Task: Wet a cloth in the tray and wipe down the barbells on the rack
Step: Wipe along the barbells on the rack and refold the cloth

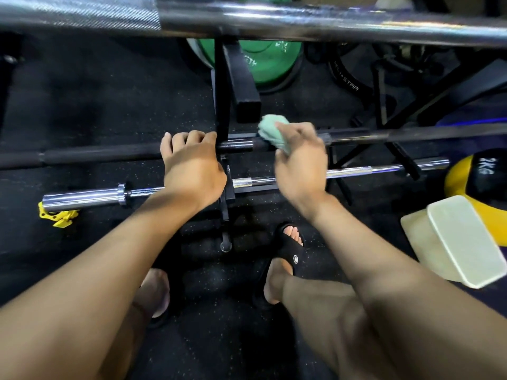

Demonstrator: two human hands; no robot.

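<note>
A black barbell [96,154] lies across the middle level of the black rack [222,127]. My left hand [192,165] grips this bar just left of the rack post. My right hand [299,163] holds a bunched pale green cloth [271,130] against the same bar, just right of the post. Below it a chrome barbell [85,197] rests on the lower level. A thick chrome barbell [301,20] crosses the top of the view, close to the camera. A cream plastic tray [466,239] stands on the floor at the right.
Green weight plates [263,64] and a black plate lean behind the rack. A yellow and black medicine ball [477,176] sits beside the tray. A yellow clip [57,215] lies under the chrome bar's left end. My sandalled feet stand on the black rubber floor.
</note>
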